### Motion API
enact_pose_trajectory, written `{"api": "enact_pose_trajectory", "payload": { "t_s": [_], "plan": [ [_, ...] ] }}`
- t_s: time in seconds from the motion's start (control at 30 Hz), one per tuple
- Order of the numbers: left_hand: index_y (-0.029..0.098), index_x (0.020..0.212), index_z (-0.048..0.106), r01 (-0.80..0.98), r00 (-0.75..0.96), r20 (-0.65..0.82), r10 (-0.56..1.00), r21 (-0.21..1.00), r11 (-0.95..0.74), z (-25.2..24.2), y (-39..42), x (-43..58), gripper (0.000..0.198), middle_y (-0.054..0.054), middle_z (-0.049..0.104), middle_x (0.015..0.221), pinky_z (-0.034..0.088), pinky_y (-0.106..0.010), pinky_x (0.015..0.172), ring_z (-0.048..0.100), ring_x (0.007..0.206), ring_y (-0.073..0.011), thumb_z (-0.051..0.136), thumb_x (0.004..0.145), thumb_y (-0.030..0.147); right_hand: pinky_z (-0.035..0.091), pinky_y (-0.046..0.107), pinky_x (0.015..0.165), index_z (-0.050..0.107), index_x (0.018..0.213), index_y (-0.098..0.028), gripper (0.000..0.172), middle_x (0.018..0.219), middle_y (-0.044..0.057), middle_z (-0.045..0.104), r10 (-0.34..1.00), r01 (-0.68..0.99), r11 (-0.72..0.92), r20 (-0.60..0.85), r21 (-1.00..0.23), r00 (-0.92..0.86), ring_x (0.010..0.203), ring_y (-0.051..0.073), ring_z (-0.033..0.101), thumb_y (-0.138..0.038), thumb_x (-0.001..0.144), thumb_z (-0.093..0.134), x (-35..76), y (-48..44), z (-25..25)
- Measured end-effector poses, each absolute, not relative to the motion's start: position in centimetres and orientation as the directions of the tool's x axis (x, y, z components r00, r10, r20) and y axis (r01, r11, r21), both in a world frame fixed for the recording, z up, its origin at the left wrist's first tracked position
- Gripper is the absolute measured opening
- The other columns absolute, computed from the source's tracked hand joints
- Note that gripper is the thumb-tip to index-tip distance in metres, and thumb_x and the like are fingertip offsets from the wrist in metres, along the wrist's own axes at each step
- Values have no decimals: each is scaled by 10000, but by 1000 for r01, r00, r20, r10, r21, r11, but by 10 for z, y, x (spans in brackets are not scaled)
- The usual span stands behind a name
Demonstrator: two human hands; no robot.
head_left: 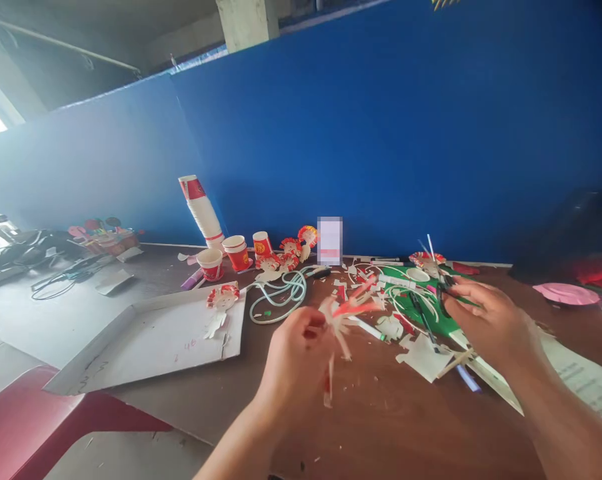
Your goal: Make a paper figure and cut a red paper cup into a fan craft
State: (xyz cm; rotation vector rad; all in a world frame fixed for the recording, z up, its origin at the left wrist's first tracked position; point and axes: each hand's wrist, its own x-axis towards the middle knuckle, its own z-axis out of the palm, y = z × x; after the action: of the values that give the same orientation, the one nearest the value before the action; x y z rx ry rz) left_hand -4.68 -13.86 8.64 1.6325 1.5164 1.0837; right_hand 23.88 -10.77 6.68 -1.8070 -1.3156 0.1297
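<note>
My left hand (pixel 301 340) is closed on a paper cup cut into strips (pixel 338 320). Its red and white strips splay outward and look blurred, and the fingers cover part of the cup. Over the right side of the table, my right hand (pixel 488 313) grips a pair of scissors (pixel 441 293) by its dark handles, the blades pointing up and away. Below the scissors lie a green sheet (pixel 408 303), white cord loops, a dark pen (pixel 425 323) and white paper scraps (pixel 425 357). A white marker with a green end (pixel 371 329) rests between the hands.
Red and white paper cups (pixel 237 255) and a tall leaning cup stack (pixel 205 217) stand at the back left. A shallow white box lid (pixel 155 333) carries a cut-paper figure (pixel 223 307). Pale blue cable (pixel 281 297) lies coiled nearby. A blue partition (pixel 355 133) rises behind.
</note>
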Motion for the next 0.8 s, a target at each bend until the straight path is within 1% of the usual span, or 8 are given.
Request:
{"api": "enact_pose_trajectory", "payload": {
  "t_s": [0.07,0.13,0.2,0.27,0.37,0.47,0.63,0.8],
  "plan": [
    [170,740,595,62,9,-44,999,997,44,85,-124,-53,216,-18,606,664,410,-245,586,555,591,-136,627,757,383,477,378,824,649,951,-203,297,1257,106,590,811,611,-56,320,-790,489,966,306,638,-391,736,565,234,-110,74],
    [166,743,579,-269,67,-203,977,939,213,81,-112,-53,261,-10,597,619,411,-243,539,546,527,-132,691,693,397,478,371,852,648,962,-207,306,1121,91,667,815,490,-2,283,-872,506,988,306,635,-381,727,560,230,-112,78],
    [163,765,580,-459,134,-273,953,835,304,78,-103,-46,261,-12,614,631,424,-243,529,564,523,-137,734,646,337,480,383,867,657,959,-217,333,975,74,711,812,396,54,271,-917,517,989,319,633,-417,699,599,227,-113,81],
    [141,782,603,-555,142,-280,949,772,311,75,-96,-37,244,-37,648,673,465,-252,593,606,585,-150,749,619,248,473,396,898,668,932,-229,336,937,61,720,818,360,86,272,-929,507,1008,329,623,-435,667,650,224,-114,82],
    [97,811,647,-622,124,-258,958,732,278,73,-84,-22,252,-90,681,729,497,-282,679,651,710,-203,730,580,152,438,398,972,660,930,-255,297,986,38,717,851,325,108,257,-940,459,1051,302,611,-462,719,633,217,-120,85],
    [72,798,664,-636,161,-208,965,726,262,66,-69,-14,258,-120,688,745,504,-320,709,656,753,-238,738,577,183,426,380,995,635,971,-270,294,1007,31,713,878,307,121,247,-944,411,1046,265,622,-481,769,605,207,-125,85],
    [66,778,678,-657,105,-131,986,735,168,53,-45,-11,324,-116,683,743,497,-318,687,642,710,-219,787,512,215,531,334,831,603,946,-246,353,976,48,718,898,231,127,211,-965,387,938,256,667,-488,697,668,194,-120,79],
    [79,738,678,-588,52,-113,992,799,122,50,-30,-14,348,-80,651,656,453,-292,559,579,560,-171,792,448,234,561,321,757,566,893,-229,351,851,51,728,903,248,133,220,-960,368,858,253,692,-436,652,714,184,-110,73]
  ]
}}
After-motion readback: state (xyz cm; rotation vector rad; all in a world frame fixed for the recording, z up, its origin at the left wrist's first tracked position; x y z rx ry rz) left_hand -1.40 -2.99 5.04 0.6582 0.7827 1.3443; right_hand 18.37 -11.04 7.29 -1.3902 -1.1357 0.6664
